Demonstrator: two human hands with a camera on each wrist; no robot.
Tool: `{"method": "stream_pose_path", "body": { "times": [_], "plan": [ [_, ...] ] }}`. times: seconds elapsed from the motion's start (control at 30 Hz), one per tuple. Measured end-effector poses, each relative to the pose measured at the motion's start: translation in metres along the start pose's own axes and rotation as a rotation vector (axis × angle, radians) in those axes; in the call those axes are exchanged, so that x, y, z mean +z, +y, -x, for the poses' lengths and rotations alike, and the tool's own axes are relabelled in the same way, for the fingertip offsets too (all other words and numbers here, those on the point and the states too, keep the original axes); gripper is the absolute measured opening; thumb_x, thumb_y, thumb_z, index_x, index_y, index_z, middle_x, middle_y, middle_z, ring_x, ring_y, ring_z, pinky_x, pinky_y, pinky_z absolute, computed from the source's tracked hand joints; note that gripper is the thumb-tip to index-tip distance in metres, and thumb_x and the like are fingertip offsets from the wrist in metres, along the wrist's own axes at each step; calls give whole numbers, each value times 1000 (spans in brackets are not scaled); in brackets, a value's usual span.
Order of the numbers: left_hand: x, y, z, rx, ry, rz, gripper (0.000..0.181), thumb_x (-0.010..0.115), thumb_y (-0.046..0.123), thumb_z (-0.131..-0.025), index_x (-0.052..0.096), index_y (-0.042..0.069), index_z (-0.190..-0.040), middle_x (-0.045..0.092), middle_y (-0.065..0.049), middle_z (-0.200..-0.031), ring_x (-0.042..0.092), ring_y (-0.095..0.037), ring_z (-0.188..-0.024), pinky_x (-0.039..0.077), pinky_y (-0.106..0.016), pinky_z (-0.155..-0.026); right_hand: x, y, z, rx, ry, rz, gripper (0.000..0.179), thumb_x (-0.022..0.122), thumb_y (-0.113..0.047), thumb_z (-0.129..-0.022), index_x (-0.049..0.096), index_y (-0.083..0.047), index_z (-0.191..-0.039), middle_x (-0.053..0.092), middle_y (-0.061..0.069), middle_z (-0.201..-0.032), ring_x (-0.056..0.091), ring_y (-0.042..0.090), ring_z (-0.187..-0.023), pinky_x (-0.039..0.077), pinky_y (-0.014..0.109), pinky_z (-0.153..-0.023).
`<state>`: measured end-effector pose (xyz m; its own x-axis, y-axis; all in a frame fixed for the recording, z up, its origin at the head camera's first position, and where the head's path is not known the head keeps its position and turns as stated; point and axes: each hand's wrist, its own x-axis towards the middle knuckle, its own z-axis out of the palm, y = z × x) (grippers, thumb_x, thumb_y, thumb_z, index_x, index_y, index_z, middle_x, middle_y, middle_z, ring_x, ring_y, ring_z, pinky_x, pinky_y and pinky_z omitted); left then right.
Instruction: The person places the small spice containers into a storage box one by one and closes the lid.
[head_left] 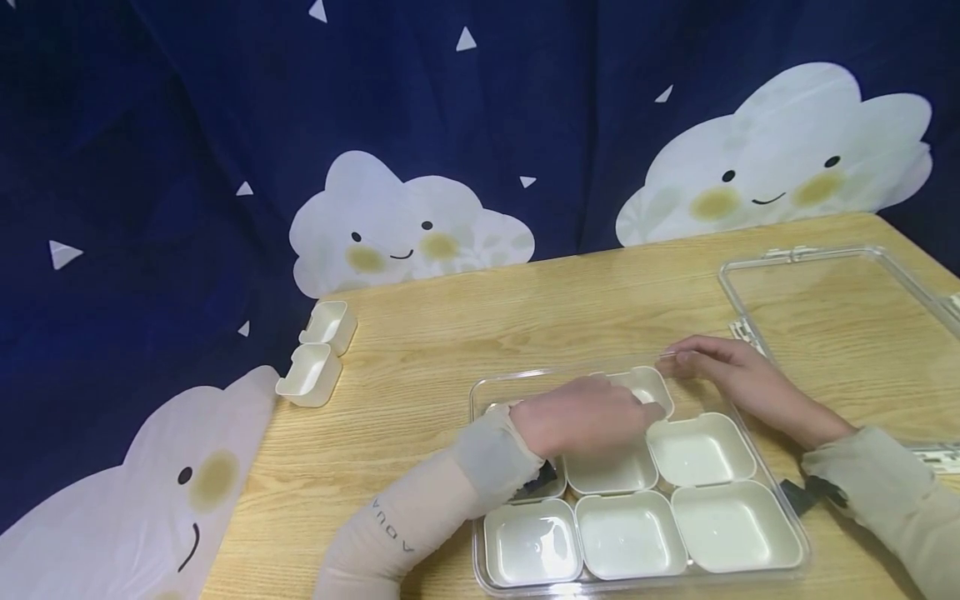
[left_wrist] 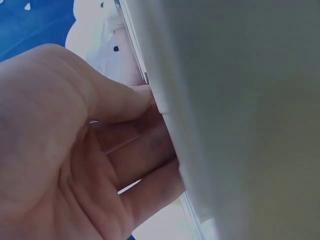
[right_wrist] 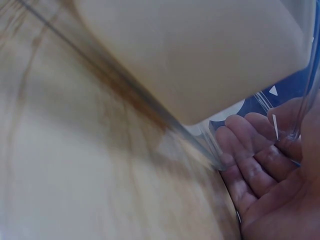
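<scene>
A clear plastic box point(head_left: 797, 533) stands on the table with several cream cups in it. My left hand point(head_left: 581, 417) is over its back part, blurred in the head view. Its forefinger lies at the rim of the back right cup point(head_left: 651, 385). In the left wrist view a cream rim point(left_wrist: 172, 125) hides the fingertips, so a hold on the cup cannot be made out. At the box's back right corner, my right hand point(head_left: 742, 383) grips the clear wall. Right fingers point(right_wrist: 235, 140) curl around the outside, partly seen through the plastic.
Two small cream cups point(head_left: 309, 375) lie at the table's left edge. To the right lies a clear lid point(head_left: 888, 267) with white latches. The wooden table point(head_left: 405, 442) meets a dark blue curtain point(head_left: 465, 100) with clouds.
</scene>
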<state>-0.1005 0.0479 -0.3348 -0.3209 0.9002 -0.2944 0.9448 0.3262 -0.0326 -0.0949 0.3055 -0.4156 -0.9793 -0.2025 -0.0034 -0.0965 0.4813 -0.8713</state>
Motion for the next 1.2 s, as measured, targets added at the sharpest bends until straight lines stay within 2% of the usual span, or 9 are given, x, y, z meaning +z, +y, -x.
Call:
{"method": "stream_pose_path", "body": {
  "times": [0.13,0.27,0.33,0.43,0.63,0.73,0.9,1.03,1.2],
  "plan": [
    [0,0,-5,-16,-29,75,28,43,22,-110,54,26,-135,67,12,-107,61,-8,-85,54,-26,-80,0,1,0,-9,1,6,34,48,-30,-111,66,-10,-130,77,-11,-119,68,-6,-107,48,8,-92],
    [-1,1,-9,-19,-38,142,26,36,33,-113,54,26,-130,64,12,-99,62,-8,-84,54,-25,-80,1,0,-1,21,6,-7,35,48,-33,-110,66,-11,-131,76,-13,-119,68,-5,-107,48,10,-93],
    [-1,1,-11,-22,-44,147,29,31,39,-113,53,25,-127,64,11,-96,64,-8,-85,54,-26,-82,1,-1,-1,32,2,-13,36,49,-34,-110,66,-11,-132,76,-13,-119,69,-5,-108,47,9,-93],
    [-3,2,-13,-35,-76,148,36,30,45,-112,52,26,-132,67,10,-99,67,-8,-94,54,-27,-89,0,-1,-1,36,-4,-11,36,49,-35,-110,65,-11,-133,76,-13,-120,69,-4,-108,45,9,-94],
    [-8,2,-14,-34,-137,135,55,33,60,-107,45,26,-149,70,11,-105,68,-8,-109,52,-27,-101,-2,0,-2,25,-9,23,35,48,-34,-110,65,-13,-133,76,-14,-121,68,-6,-107,42,7,-94],
    [-11,2,-16,-40,-171,171,55,35,63,-106,44,27,-147,69,11,-103,68,-7,-106,52,-25,-100,-2,-1,-1,14,-7,16,35,48,-33,-110,65,-12,-132,76,-16,-119,68,-7,-107,43,7,-93],
    [-14,0,-24,-11,-208,211,51,39,63,-105,45,26,-139,67,9,-100,67,-7,-101,52,-25,-96,-1,-2,-1,-27,-16,-18,33,49,-28,-110,66,-7,-130,76,-17,-118,70,-4,-106,46,9,-93],
    [-15,0,-31,17,-234,199,55,42,64,-103,42,24,-141,65,7,-103,65,-7,-103,51,-24,-96,-1,-3,0,-13,-8,0,33,50,-30,-110,67,-10,-130,75,-17,-118,67,-6,-108,46,9,-93],
    [-18,1,-41,29,-261,193,61,44,65,-103,38,23,-146,66,7,-108,65,-5,-109,49,-21,-102,-1,-2,0,8,6,34,33,51,-34,-109,69,-15,-129,73,-17,-120,60,-12,-113,44,8,-93]
  ]
}}
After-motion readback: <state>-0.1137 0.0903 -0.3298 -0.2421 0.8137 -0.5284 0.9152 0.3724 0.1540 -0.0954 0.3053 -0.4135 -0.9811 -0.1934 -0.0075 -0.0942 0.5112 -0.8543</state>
